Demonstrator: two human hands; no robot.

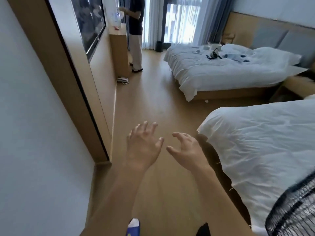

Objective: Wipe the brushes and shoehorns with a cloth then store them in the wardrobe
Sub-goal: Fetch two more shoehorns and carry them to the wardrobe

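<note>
Brushes and shoehorns: none identifiable in view, nor any cloth or wardrobe. Small dark and pale blue items [238,57] lie scattered on the white duvet of the far bed [221,72], too small and blurred to name; whether the task's things are among them cannot be told.

Left hand [143,147]: bare, palm down, fingers spread and slightly curled, holding nothing. Right hand [186,150]: same posture, fingers apart, empty. Both hang over the tan wood-look floor [153,103], close beside each other, not touching.

White-sheeted near bed [264,142] sits just right of the right hand. Far bed lies ahead and to the right, well apart from both hands; right hand is the nearer one to it.

Another person [135,31] stands far ahead by the tan cabinet [119,53] near the curtained window.

Judgement: task not yet begun; long axis of any tool undeterminable.
</note>
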